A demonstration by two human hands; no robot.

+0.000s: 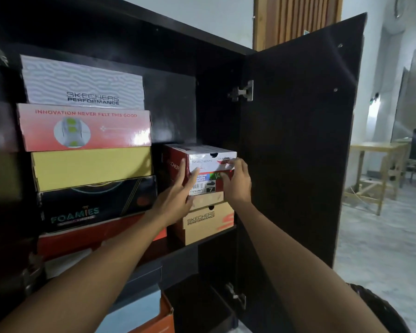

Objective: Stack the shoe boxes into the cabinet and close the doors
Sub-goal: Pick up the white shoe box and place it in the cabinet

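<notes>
We are reaching into the cabinet (202,61) with both hands. Left hand (178,198): fingers (183,169) spread fairly wide, lying flat against the left front corner of the red-and-white Skechers box (202,159). Right hand (237,181): fingers (228,164) curled narrowly, pressing the box's right front edge. We are bracketing the box between the two hands rather than wrapping around it.

The box is sitting on the right side of the upper shelf (209,239), on top of a tan Skechers Performance box (204,222), with a thin pale box edge showing between them. Just to the left a taller stack is standing: a white Skechers Performance box (82,85) on top, then a pink box (84,128), a yellow box (91,169), a black Foamies box (96,203) and a red box (82,239) at the bottom. More boxes are showing on the level below, blurred.

The right cabinet door (305,140) is standing wide open, its hinge (243,91) in view. Beyond it we are seeing a pale tiled floor (382,241), a light wooden desk (375,164) well apart from the cabinet, and a slatted wooden panel (296,20) above.
</notes>
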